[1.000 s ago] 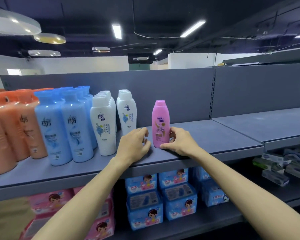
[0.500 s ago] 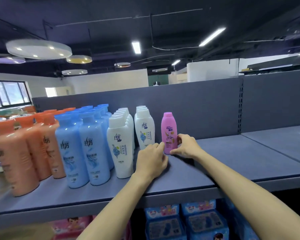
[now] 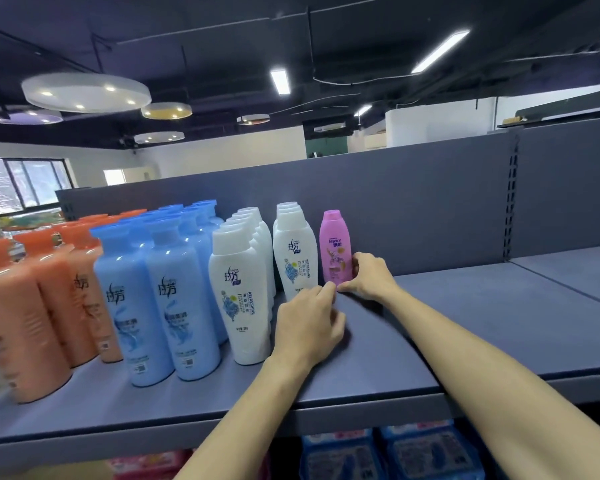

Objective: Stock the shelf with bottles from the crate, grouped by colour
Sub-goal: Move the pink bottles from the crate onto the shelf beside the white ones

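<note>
1. Shelf (image 3: 430, 327) stock at left and centre of the frame looks sorted: orange bottles (image 3: 32, 306) at far left, blue bottles (image 3: 160, 289) next, then 2 rows of white bottles (image 3: 243, 292), all upright.
2. Right of the white rows stands 1 pink bottle (image 3: 335, 249), upright near the back panel, the only one of its colour in view.
3. Right hand (image 3: 368, 275) curls loosely around the pink bottle's lower right side, thumb at its base; whether it grips or only steadies, I cannot tell.
4. Left hand (image 3: 309, 323) rests on the shelf, fingers bent, holding nothing, fingertips near the bottle's base.
5. Crate is out of view, so the remaining count is unknown; shelf space at right is bare.
</note>
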### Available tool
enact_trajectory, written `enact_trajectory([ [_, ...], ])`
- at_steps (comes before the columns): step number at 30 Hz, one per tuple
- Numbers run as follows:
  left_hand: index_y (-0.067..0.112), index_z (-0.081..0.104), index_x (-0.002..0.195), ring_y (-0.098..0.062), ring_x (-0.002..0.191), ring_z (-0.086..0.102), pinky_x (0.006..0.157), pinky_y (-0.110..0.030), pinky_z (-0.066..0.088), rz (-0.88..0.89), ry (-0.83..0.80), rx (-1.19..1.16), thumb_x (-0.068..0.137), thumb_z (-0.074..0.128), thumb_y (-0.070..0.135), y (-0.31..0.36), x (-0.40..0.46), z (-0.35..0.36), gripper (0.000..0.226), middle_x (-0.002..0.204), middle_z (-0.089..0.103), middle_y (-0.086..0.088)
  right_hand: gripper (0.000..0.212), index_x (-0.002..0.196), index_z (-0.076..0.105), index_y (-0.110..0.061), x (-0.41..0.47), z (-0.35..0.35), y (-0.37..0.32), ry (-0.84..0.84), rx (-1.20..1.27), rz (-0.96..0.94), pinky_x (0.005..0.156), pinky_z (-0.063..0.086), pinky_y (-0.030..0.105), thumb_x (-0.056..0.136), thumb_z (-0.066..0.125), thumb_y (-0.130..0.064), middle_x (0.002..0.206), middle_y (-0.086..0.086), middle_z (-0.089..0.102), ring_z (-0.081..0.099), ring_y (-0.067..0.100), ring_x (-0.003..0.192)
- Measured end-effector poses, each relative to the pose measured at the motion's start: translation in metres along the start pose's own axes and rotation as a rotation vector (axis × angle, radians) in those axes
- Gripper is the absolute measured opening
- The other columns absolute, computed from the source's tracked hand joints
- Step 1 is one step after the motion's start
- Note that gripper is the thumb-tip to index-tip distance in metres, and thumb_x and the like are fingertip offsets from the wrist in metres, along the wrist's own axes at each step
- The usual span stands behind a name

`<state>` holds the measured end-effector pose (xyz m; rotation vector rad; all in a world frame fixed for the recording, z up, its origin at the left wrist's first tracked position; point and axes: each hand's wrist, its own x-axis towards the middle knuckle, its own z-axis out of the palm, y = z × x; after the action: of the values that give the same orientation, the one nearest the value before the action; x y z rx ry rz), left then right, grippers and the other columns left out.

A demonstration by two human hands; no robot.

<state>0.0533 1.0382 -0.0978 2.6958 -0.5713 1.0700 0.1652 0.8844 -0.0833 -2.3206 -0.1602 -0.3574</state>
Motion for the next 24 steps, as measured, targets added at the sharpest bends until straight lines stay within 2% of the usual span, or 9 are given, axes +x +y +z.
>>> enact_trajectory([
  [5, 0.023, 0.033, 0.08, -0.024, 0.07, 0.053, 0.05, -0.032, 0.038, 0.021, 0.029, 0.011, 0.076, 0.051, 0.031, 0.002, -0.001, 0.004, 0.02, 0.07, 0.054, 0.004, 0.046, 0.1, 0.056, -0.017, 0.005, 0.011, 0.004, 0.064, 0.031, -0.016, 0.076, 0.054, 0.036, 0.067, 0.085, -0.03, 0.095, 0.0, 0.067, 0.065, 0.023, 0.086],
  [10, 0.022, 0.041, 0.083, -0.023, 0.071, 0.055, 0.051, -0.035, 0.044, 0.026, 0.028, 0.007, 0.075, 0.05, 0.032, 0.004, -0.001, 0.004, 0.015, 0.07, 0.056, 0.005, 0.041, 0.102, 0.052, -0.016, 0.009, 0.014, 0.005, 0.132, 0.061, -0.048, 0.075, 0.051, 0.035, 0.073, 0.081, -0.022, 0.094, 0.003, 0.066, 0.065, 0.025, 0.084],
  [13, 0.022, 0.041, 0.083, -0.022, 0.072, 0.054, 0.053, -0.036, 0.045, 0.019, 0.013, 0.0, 0.077, 0.052, 0.03, 0.005, -0.001, 0.003, 0.015, 0.071, 0.055, 0.004, 0.041, 0.102, 0.05, -0.017, 0.009, 0.017, 0.007, 0.132, 0.067, -0.041, 0.077, 0.053, 0.039, 0.075, 0.08, -0.023, 0.095, 0.003, 0.066, 0.065, 0.026, 0.085],
  [24, 0.02, 0.045, 0.086, -0.021, 0.076, 0.055, 0.059, -0.037, 0.047, -0.009, -0.024, 0.019, 0.079, 0.053, 0.031, 0.006, -0.002, 0.001, 0.015, 0.075, 0.057, 0.005, 0.031, 0.102, 0.056, -0.017, 0.003, 0.017, 0.0, 0.136, 0.082, -0.012, 0.08, 0.053, 0.038, 0.081, 0.076, -0.029, 0.099, 0.006, 0.067, 0.063, 0.028, 0.092],
])
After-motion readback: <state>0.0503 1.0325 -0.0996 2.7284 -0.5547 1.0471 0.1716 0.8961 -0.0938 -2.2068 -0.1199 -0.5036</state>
